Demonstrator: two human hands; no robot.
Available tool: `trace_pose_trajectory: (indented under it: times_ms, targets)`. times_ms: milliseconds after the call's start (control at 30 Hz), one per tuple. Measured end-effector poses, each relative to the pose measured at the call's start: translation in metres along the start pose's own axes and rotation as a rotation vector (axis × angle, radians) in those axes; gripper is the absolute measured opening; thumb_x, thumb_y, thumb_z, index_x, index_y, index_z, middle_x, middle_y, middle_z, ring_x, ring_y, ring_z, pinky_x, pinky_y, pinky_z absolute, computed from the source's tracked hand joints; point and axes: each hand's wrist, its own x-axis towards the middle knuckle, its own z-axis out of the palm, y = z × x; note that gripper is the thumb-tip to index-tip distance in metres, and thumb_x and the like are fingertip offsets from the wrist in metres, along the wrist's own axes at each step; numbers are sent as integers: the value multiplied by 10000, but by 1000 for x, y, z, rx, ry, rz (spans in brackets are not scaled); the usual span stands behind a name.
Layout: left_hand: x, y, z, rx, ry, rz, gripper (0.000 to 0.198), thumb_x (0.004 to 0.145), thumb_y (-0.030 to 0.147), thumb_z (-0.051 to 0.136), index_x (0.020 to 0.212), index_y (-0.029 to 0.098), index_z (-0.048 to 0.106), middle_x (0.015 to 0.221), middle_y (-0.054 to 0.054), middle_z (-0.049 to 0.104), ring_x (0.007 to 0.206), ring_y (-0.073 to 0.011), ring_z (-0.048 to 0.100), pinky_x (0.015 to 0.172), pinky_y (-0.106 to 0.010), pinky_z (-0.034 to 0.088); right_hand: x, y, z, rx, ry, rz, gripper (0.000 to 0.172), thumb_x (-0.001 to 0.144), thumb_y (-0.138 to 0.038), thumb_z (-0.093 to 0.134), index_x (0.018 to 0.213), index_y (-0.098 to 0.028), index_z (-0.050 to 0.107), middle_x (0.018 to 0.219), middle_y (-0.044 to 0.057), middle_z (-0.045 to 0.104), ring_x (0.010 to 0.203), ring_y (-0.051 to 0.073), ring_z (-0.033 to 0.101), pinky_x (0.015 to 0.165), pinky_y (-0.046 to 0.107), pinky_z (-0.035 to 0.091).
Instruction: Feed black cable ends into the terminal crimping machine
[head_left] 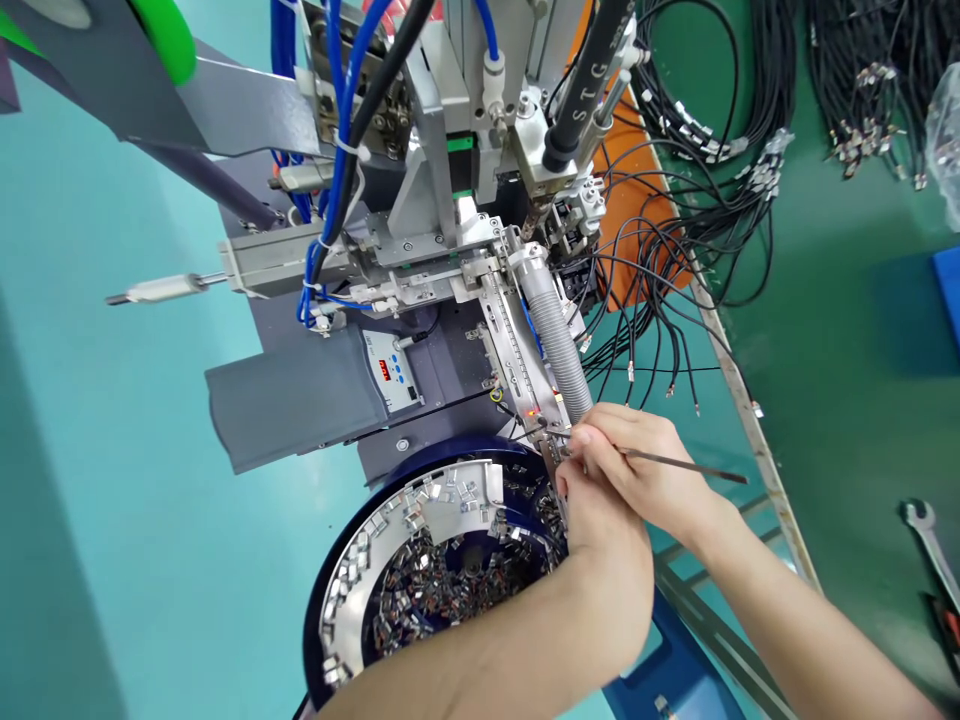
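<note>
My right hand point(656, 462) is closed in a pinch on a thin metal rod point(694, 466). The rod's tip points left over the lower end of a narrow metal feed track point(517, 340); its tail sticks out to the right. Under it, my left hand point(598, 500) is bent at the wrist with curled fingers against the same track end; what they grip is hidden. A small red light glows on the track near the tip. Beside the track runs a grey corrugated hose point(556, 335). Below my hands, a dark blue feeder bowl point(313, 600) holds many small metal parts.
A machine head with blue air tubes point(341, 120) stands above the track. A grey control box point(296, 395) with a red display sits left. Black cables point(675, 240) hang over the bench edge at right. A wrench point(930, 545) lies on the green surface.
</note>
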Motion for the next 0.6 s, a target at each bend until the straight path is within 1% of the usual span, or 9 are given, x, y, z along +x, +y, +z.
trace_pose_trajectory:
  times_ms: [67,167,267,367,467,600]
  targets:
    - [2,0,-3,113,-51,14,596,704,-51,473,1276,83,579,1233,-185,597,1082,-341,514,748,-434,491,0,2,3,-2,59,64,399,1005,-321,406,693,-172,605,625,19,548,584,130,489,562,270,393]
    - [3,0,-7,250,-130,53,601,717,-1,513,1317,33,534,1332,-212,536,1103,-332,498,729,-411,491,4,6,5,32,76,176,420,998,-356,418,679,-167,614,602,11,562,557,121,501,541,255,395]
    - [3,0,-12,387,-206,91,546,759,88,531,1302,35,552,1335,-220,530,1124,-339,482,719,-414,481,12,8,4,87,41,270,441,988,-400,426,671,-167,626,594,7,595,546,117,536,543,243,418]
    - [2,1,-15,494,-263,118,543,791,167,519,1318,36,534,1337,-234,517,1141,-352,467,685,-414,468,22,7,-1,107,-45,346,458,980,-441,421,665,-174,620,562,-4,598,515,113,538,523,237,418]
    - [4,1,-17,492,-287,103,521,820,164,468,1324,47,529,1351,-234,497,1145,-348,464,646,-398,460,30,4,-7,79,-121,367,456,974,-444,430,655,-175,613,577,-8,610,510,105,535,511,227,411]
    - [8,0,-18,455,-298,103,522,819,143,457,1325,35,524,1378,-246,467,1161,-363,461,625,-399,461,35,1,-11,13,-182,313,467,984,-422,411,648,-170,616,570,-12,595,496,96,513,502,222,393]
